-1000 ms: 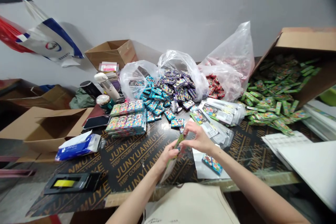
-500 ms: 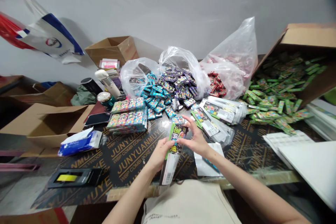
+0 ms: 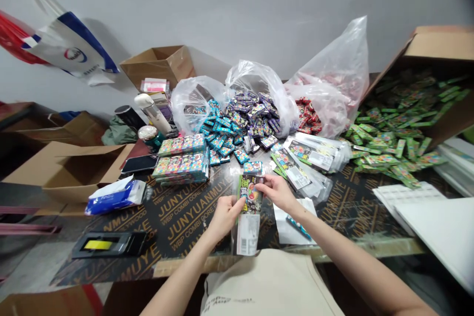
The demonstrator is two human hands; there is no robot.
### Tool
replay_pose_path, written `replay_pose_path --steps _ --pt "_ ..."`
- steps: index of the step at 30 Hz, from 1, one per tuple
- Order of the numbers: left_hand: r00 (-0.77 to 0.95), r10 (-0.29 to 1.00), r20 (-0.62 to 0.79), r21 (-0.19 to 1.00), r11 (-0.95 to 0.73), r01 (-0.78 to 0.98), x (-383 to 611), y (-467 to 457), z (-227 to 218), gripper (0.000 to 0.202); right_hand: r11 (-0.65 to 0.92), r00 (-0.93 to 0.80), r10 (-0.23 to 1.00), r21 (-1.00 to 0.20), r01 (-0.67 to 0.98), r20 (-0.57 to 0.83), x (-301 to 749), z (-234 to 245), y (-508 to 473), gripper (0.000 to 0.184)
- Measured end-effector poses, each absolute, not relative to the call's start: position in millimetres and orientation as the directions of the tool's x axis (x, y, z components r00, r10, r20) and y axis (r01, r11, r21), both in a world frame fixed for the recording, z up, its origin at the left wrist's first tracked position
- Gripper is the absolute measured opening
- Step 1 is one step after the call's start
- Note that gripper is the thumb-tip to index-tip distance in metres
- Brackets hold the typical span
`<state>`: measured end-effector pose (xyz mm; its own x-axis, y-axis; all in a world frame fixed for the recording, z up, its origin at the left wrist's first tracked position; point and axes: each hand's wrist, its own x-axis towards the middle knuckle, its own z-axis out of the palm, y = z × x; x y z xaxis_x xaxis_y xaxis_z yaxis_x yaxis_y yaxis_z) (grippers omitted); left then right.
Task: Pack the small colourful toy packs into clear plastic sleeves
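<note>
Both my hands hold a clear printed packet [image 3: 249,212] upright over the dark table [image 3: 177,222], its printed face turned to me. My left hand [image 3: 224,215] pinches its left edge. My right hand [image 3: 276,191] pinches its top right corner. A stack of the same flat packets [image 3: 307,160] lies just beyond my right hand. A white sheet with a small blue pack [image 3: 294,217] on it lies under my right wrist. Stacked colourful packs [image 3: 181,160] sit to the left of my hands.
Plastic bags spill blue packs [image 3: 218,131], purple packs [image 3: 252,118] and red packs [image 3: 307,116] at the back. A tipped carton [image 3: 437,54] spills green packs [image 3: 388,143] at right. Open cartons [image 3: 74,173], a tissue pack [image 3: 114,197], a tape dispenser [image 3: 107,244] and bottles [image 3: 151,113] stand at left.
The packet was held edge-on a second ago; now my hands have turned it flat to face me and lowered it slightly. My right hand shifted to its top corner.
</note>
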<state>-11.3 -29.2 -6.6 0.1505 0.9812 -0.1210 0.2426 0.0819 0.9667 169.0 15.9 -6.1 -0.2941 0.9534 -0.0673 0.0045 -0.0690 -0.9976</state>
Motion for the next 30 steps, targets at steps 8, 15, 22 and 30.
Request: replay_pose_path --steps 8,15,22,30 --pt "-0.040 0.990 -0.132 0.989 0.135 0.055 -11.5 -12.7 -0.5 0.035 -0.365 -0.608 0.756 -0.927 -0.083 -0.244 160.1 -16.1 -9.6 0.043" --pt "0.285 0.934 -0.213 0.957 0.259 -0.132 -9.9 -28.8 -20.9 0.036 -0.282 -0.475 0.858 -0.952 -0.115 -0.197 173.4 -22.3 1.5 0.049" --pt "0.152 0.980 -0.129 0.950 0.166 -0.264 -0.8 -19.7 -17.1 0.039 -0.030 -0.259 0.966 -0.996 -0.082 -0.008 164.5 -20.9 3.5 0.039" --pt "0.095 0.982 -0.166 0.872 0.191 -0.450 28.8 -39.4 -12.9 0.035 -0.183 0.041 0.975 -0.893 -0.411 -0.218 158.9 6.7 0.1 0.028"
